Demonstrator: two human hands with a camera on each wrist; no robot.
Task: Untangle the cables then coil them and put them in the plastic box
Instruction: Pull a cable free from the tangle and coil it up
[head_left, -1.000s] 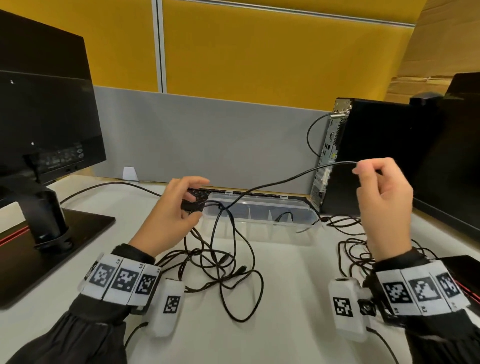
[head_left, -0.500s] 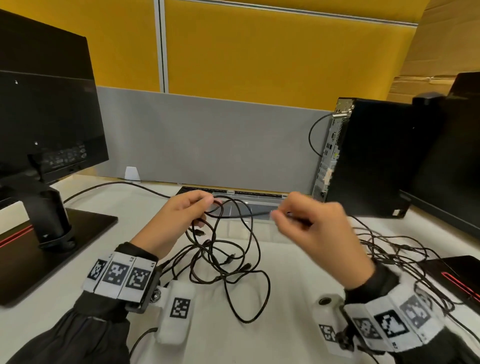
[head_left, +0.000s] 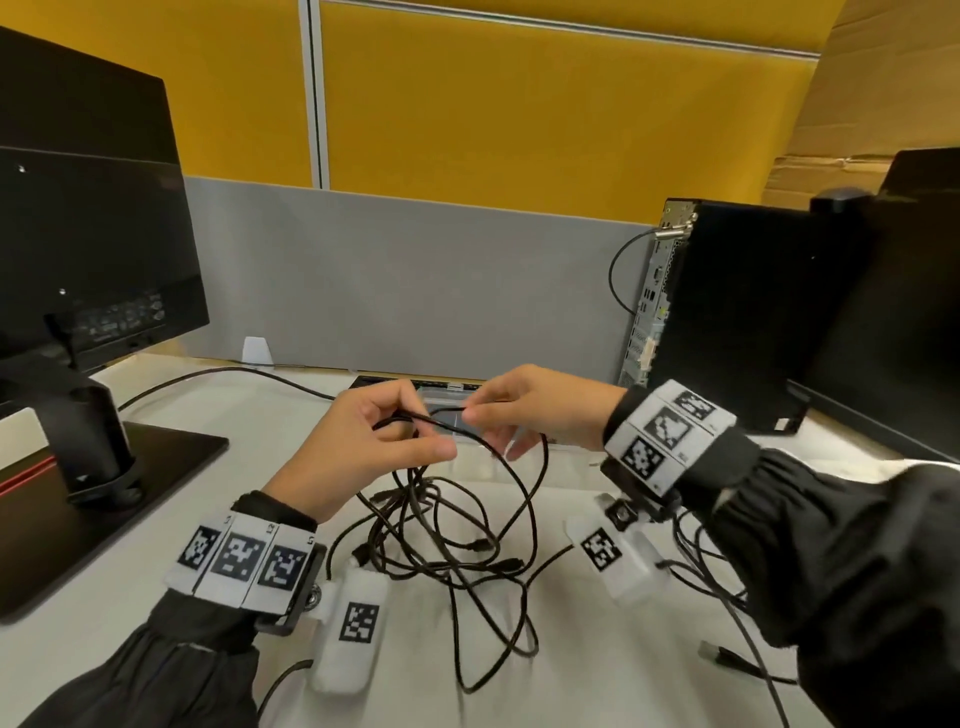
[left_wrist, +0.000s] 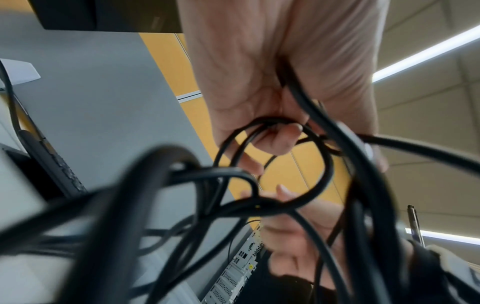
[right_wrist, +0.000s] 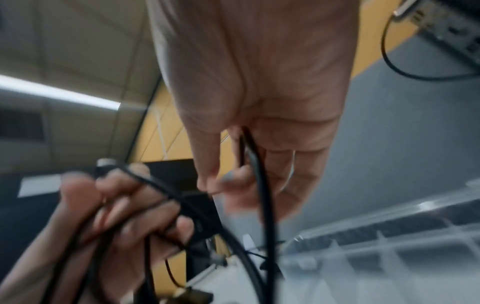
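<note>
cables (head_left: 447, 525): matt black sheath | plastic box (right_wrist: 389, 236): clear glossy | desk (head_left: 171, 415): smooth white

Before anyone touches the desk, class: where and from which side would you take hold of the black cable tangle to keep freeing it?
Grip the long outer loop of the black cable tangle, coming from above on the right. That loop hangs clear of the knot, while the middle is crossed strands. The left hand and right hand already pinch a strand at the top.

The head view is looking down over the desk (head_left: 130, 613); both wrist views are peering upward, close in — all sharing the cables (head_left: 441, 525).
</note>
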